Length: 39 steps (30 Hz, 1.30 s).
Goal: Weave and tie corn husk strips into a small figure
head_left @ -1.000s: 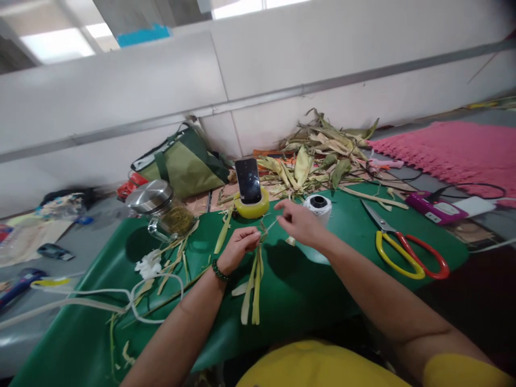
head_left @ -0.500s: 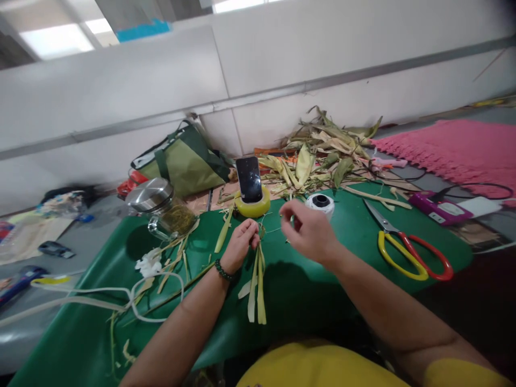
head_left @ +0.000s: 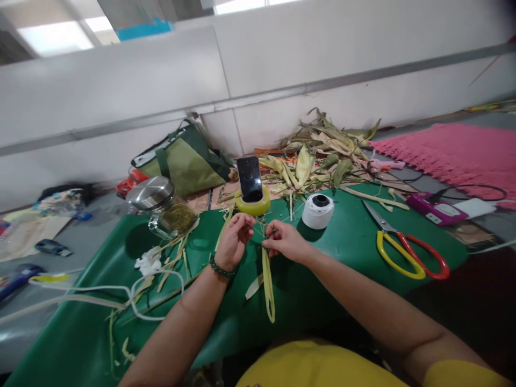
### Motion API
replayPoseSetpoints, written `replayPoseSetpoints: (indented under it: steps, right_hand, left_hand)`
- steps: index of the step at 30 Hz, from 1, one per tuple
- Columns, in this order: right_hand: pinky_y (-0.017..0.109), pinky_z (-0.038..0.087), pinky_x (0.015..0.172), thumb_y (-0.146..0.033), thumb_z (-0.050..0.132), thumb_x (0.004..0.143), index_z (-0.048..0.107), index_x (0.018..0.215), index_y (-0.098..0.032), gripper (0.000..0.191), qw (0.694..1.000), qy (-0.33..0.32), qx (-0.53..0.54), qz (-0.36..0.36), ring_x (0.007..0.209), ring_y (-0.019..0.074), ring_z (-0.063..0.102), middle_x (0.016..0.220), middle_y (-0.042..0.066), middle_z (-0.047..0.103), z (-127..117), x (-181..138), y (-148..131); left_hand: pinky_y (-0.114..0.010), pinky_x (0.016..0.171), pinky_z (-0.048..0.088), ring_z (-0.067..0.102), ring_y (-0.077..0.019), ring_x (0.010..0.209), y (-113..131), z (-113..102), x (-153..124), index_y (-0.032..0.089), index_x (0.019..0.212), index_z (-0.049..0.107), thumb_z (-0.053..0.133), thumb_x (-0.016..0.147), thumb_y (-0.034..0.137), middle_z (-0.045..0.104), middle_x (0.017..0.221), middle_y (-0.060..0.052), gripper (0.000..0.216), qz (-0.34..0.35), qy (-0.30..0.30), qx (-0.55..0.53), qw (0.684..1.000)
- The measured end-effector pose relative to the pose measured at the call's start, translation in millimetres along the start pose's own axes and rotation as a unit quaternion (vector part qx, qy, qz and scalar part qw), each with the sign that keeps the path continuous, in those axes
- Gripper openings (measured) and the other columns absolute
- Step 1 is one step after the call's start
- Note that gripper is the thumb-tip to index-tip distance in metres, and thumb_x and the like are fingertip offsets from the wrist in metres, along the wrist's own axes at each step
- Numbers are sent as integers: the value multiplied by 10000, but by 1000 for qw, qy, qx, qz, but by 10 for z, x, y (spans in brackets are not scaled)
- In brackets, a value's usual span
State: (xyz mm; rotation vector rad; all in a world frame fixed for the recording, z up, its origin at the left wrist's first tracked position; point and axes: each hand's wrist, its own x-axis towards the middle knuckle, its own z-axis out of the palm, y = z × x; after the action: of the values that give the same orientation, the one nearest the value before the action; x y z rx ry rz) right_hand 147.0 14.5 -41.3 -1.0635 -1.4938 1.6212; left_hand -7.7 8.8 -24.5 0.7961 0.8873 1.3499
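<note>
Over shiny green bench [head_left: 330, 285], right hand [head_left: 287, 241] pinches yellow-green husk strips [head_left: 266, 269]; left hand [head_left: 234, 243] seems pinching thin white thread [head_left: 257, 221]. Looks like tying; next needs snug pull.

From the right hand [head_left: 287, 241], a bare lane of green desk [head_left: 350, 228] runs toward 3 o'clock until the scissors [head_left: 387, 227]. The thread spool [head_left: 317, 216] blocks 2 o'clock, the phone [head_left: 250, 180] and tape roll [head_left: 258, 208] 11, the left hand [head_left: 235, 242] 9; hanging husk strips [head_left: 266, 277] obstruct 7.
</note>
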Motion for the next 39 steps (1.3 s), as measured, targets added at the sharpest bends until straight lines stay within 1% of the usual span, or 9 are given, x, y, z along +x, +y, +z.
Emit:
replayPoseSetpoints:
  steps: [3,7,12,16,20,27,33,37,39]
  right_hand:
    - [188,424,430,-165,616,677,431,746,-202,201,1000,14,8,-3,393,97,559,445,-97,545,12,-9,12]
    - [189,434,429,-160,614,675,420,695,-203,200,999,38,9,-26,404,99,572,441,-94,535,23,-9,43]
    - [216,478,477,-162,596,695,463,769,-201,157,998,45,16,-32,429,99,581,498,-86,575,25,-25,31]
    - [209,469,490,-159,583,711,463,837,-200,179,998,50,-12,-37,441,97,586,509,-89,580,11,-27,20]
    - [238,504,533,-165,566,716,468,890,-198,202,997,49,-2,-51,473,108,604,547,-83,589,-3,-13,62]
    - [216,466,488,-242,508,780,481,844,-202,80,997,55,36,-30,463,107,590,526,-72,556,12,9,88]
    - [216,394,421,-404,549,790,464,722,-209,224,994,76,-59,-58,416,96,480,526,-69,496,-17,45,99]
    - [212,379,521,-367,548,774,522,680,-188,204,981,110,-83,-135,585,99,461,625,-37,501,-53,63,90]
    - [215,349,512,-390,566,758,531,687,-185,220,985,116,-36,-123,566,96,422,587,-45,466,-53,57,65]
  left_hand:
    - [-154,498,392,492,-37,551,-5,3,-7,164,725,533,787,616,378,598,777,20,350,16,24,5,1000]
    - [-158,445,323,415,-29,483,-67,25,-25,173,757,529,812,564,410,482,624,78,417,9,72,73,995]
    - [-179,460,329,408,-32,472,-143,56,-45,133,651,558,833,494,425,496,567,64,431,-48,26,162,985]
    - [-181,486,364,461,-54,515,-165,42,-46,142,725,573,819,524,429,521,595,55,428,-60,39,167,983]
    - [-198,518,388,518,-82,560,-186,20,-49,131,746,603,786,575,445,577,642,18,402,-83,-21,220,972]
    - [-235,542,410,517,-113,529,-237,38,-66,147,655,577,707,656,347,593,565,9,238,15,-22,304,952]
    - [-230,539,375,467,-104,522,-255,92,-107,160,576,584,667,635,268,572,542,19,148,106,14,371,923]
    - [-229,530,347,444,-101,510,-235,112,-118,169,565,570,647,645,253,550,529,29,139,116,25,395,911]
    - [-231,531,341,438,-104,514,-227,113,-114,171,559,562,637,649,245,543,526,29,139,114,27,403,908]
